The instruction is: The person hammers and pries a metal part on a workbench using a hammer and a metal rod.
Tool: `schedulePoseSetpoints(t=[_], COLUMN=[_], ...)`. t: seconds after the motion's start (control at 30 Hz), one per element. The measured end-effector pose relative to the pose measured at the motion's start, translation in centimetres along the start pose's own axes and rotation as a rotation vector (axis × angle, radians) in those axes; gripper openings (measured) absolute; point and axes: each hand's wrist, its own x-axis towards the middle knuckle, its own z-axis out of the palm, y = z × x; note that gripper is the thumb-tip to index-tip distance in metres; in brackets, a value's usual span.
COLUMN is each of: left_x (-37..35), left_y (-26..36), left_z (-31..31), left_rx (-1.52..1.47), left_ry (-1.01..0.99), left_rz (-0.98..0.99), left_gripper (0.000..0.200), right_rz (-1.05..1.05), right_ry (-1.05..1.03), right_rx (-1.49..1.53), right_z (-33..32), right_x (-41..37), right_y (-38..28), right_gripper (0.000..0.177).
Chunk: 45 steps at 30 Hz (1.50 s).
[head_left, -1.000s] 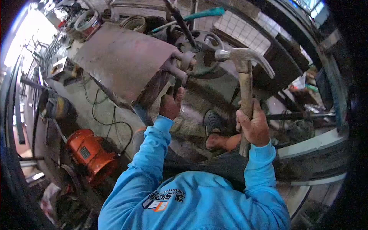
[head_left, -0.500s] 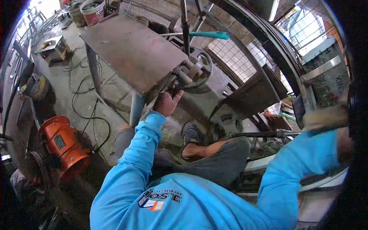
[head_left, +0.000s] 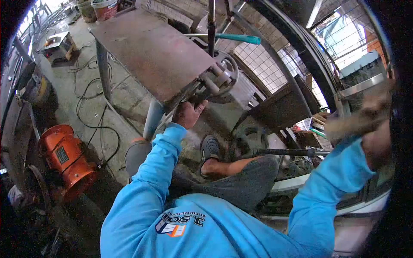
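My left hand (head_left: 187, 114) is at the near end of the metal-topped table (head_left: 150, 51), just below the clamp-like metal part (head_left: 211, 84) on its corner. Its thumb points up and the other fingers are partly hidden under the table's edge, so any grip is unclear. My right hand (head_left: 378, 137) is raised at the far right, blurred by motion, around a brownish object (head_left: 350, 127) too smeared to identify. A handwheel (head_left: 232, 71) sits beside the table corner, and a teal handle (head_left: 238, 38) juts out behind it.
An orange cylindrical blower (head_left: 69, 157) stands on the floor at left, with black cables around it. Farther back are a metal box (head_left: 59, 47) and buckets (head_left: 104, 8). A dark metal bar (head_left: 286, 152) extends near my knee, and wire mesh (head_left: 262, 64) stands behind.
My right hand and the blurred brownish object have shifted slightly up and left. My left hand stays by the table corner, its thumb a little lifted. The view has tilted slightly.
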Motion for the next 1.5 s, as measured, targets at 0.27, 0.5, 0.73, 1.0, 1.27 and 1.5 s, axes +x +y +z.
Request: schedulePoseSetpoints(t=[0.27, 0.5, 0.73, 1.0, 1.27, 1.5], left_x=[0.6, 1.2, 0.3, 0.1, 0.5, 0.1], left_y=[0.4, 0.9, 1.5, -0.2, 0.8, -0.9], left_z=[0.1, -0.3, -0.6, 1.1, -0.5, 3.6], left_rx=[0.144, 0.002, 0.05, -0.025, 0.014, -0.034], left_ry=[0.093, 0.142, 0.034, 0.187, 0.016, -0.038], left_rz=[0.127, 0.089, 0.023, 0.205, 0.116, -0.001], left_gripper=[0.067, 0.066, 0.067, 0.057, 0.05, 0.045], right_rz=[-0.363, 0.659, -0.459, 0.421, 0.097, 0.629], right_ry=[0.067, -0.418, 0.056, -0.17, -0.296, -0.288], right_rx=[-0.21, -0.372, -0.575, -0.234, -0.697, -0.041], right_z=[12.0, 18.1, 11.0, 15.1, 19.9, 15.3], right_x=[-4.7, -7.0, -1.8, -6.4, -10.3, -12.1], right_y=[-0.6, 6.4, -1.2, 5.5, 15.6, 7.5], right_gripper=[0.028, 0.039, 0.033, 0.029, 0.032, 0.031])
